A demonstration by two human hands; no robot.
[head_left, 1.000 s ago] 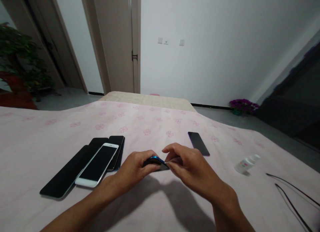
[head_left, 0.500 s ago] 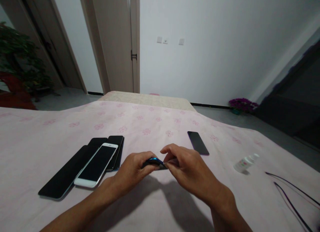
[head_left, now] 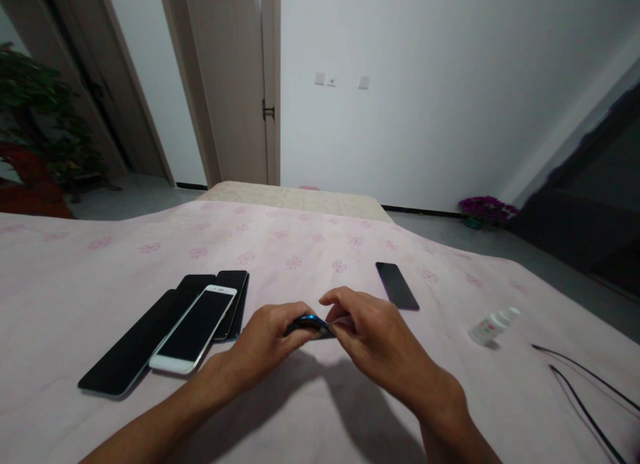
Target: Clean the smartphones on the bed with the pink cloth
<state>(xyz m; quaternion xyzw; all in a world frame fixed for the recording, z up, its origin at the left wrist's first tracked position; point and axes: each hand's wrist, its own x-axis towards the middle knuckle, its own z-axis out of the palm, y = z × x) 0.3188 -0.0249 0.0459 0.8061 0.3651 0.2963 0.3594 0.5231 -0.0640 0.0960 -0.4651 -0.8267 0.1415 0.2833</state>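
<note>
Between my two hands, just above the cloth, is a dark smartphone with a shiny blue edge, seen nearly edge-on and mostly covered by fingers. My left hand is closed around its left part, thumb on top. My right hand pinches at its right end with thumb and fingertips, index finger raised and bent. Whether a thin piece is also in that pinch I cannot tell. Left of my hands, a white-framed smartphone lies partly over several black ones. Beyond my right hand another dark smartphone lies flat.
A pink flowered cloth covers the table. At the right, a small white bottle lies tilted on it, near two thin black cable ends. Farther off are a door, a wall, a green plant and purple flowers.
</note>
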